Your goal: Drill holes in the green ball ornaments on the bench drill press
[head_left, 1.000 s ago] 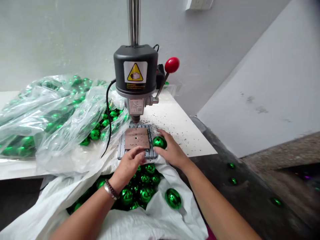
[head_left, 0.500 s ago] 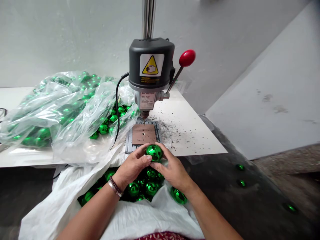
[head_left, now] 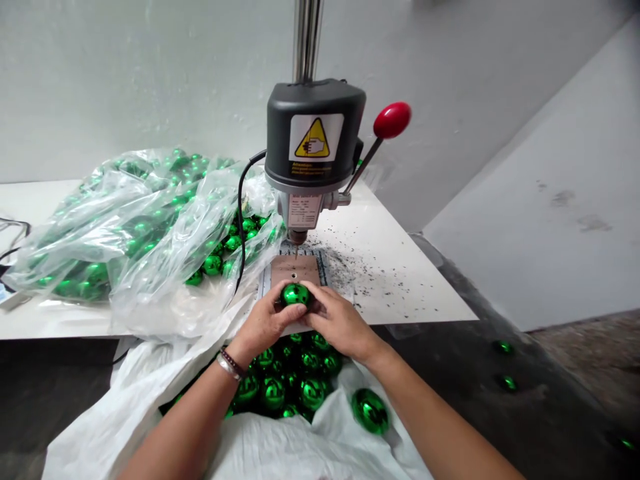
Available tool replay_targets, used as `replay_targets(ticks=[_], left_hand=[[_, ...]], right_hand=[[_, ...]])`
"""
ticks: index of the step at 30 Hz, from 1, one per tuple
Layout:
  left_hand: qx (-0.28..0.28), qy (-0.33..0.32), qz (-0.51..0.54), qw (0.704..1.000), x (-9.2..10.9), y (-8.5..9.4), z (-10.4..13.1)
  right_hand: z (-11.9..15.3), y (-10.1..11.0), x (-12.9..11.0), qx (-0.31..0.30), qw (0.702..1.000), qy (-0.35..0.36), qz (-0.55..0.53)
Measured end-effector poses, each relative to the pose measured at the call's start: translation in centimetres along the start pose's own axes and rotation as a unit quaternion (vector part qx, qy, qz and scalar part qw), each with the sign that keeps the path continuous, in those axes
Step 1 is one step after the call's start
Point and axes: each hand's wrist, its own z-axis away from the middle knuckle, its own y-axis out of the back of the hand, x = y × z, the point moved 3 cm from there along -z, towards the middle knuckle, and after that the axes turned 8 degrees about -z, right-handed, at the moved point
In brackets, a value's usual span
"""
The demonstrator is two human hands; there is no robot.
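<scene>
Fingers [head_left: 323,294] of both hands grip a green ball [head_left: 295,294], the left hand [head_left: 267,321] on its left side and the right hand [head_left: 345,327] on its right, just in front of the drill [head_left: 315,167].

Left of the drill, a bag [head_left: 150,273] of balls lies with slack film close to the base; if a fold strayed under the bit [head_left: 296,252], it could snag. The cord [head_left: 243,220] hangs there too, and a tug on it could jog things. At the drill's front, the ball's slick skin might let it twist or slip if one hand pressed harder than the other. The bit hangs above a holed board [head_left: 306,267], just behind the fingertips, so a careless reach could nick one; whether it is turning cannot be told. Nearer the person than the drill, a sack [head_left: 250,440] gapes over more balls, and a loose ball [head_left: 370,411] on its right side could roll off if the cloth were pulled.

Far left of the drill, wires [head_left: 15,230] lie on the white table [head_left: 410,293]. Behind it stands a pale wall [head_left: 125,80]. Right of it, dark chips [head_left: 370,267] litter the tabletop below the red-knobbed lever [head_left: 393,121]; farther right, stray balls [head_left: 509,383] dot the dark floor [head_left: 450,373] beside a stained side wall [head_left: 525,207].
</scene>
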Motion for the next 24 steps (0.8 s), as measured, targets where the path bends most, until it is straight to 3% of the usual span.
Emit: replay_targets(ticks=[8, 12, 17, 24], left_hand=[[-0.066, 0.032, 0.091, 0.993, 0.4, 1.6, -1.4], [-0.02, 0.061, 0.101, 0.993, -0.3, 2.1, -2.1], [0.079, 0.126, 0.172, 0.974, -0.7, 3.1, -3.7], [0.067, 0.12, 0.152, 0.979, 0.0, 2.7, -4.9]], right_hand=[[-2.0, 0.5, -1.1, -0.018, 0.999, 0.024, -0.026], [-2.1, 1.0, -0.5, 0.007, 0.999, 0.024, -0.031], [-1.9, 2.9, 2.3, 0.067, 0.997, -0.022, -0.015], [2.7, 5.3, 5.0, 0.097, 0.993, -0.067, 0.008]])
